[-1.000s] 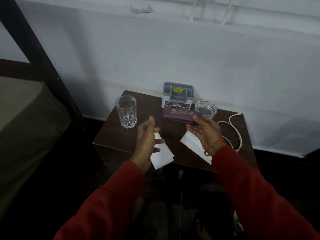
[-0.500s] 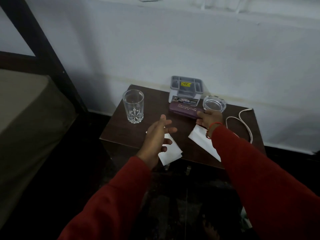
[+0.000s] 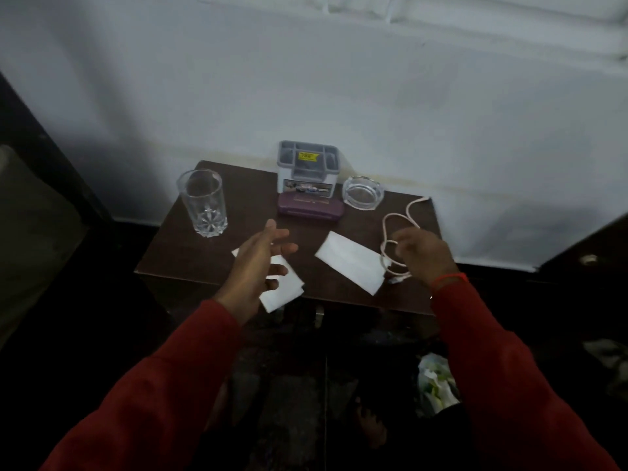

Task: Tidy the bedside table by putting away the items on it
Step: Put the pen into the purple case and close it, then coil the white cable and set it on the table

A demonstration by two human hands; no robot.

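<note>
The dark wooden bedside table (image 3: 183, 256) carries a clear glass (image 3: 203, 202), a grey organiser (image 3: 308, 164), a purple case (image 3: 311, 207) lying flat in front of it, a glass ashtray (image 3: 363, 193), a white cable (image 3: 413, 207) and two white papers. My left hand (image 3: 258, 263) hovers with spread fingers over the left paper (image 3: 285, 290), holding nothing. My right hand (image 3: 424, 253) is at the cable's loop with its fingers curled down. It is blurred, so a grip on the cable is not clear. The right paper (image 3: 350, 263) lies between my hands.
A white wall stands right behind the table. A bed (image 3: 27, 232) with a dark frame post is on the left. On the dark floor below the table's right side lies a crumpled light bag (image 3: 435, 379).
My right hand set the purple case down in front of the organiser, let go, and moved right to the cable. My left hand stayed over the left paper.
</note>
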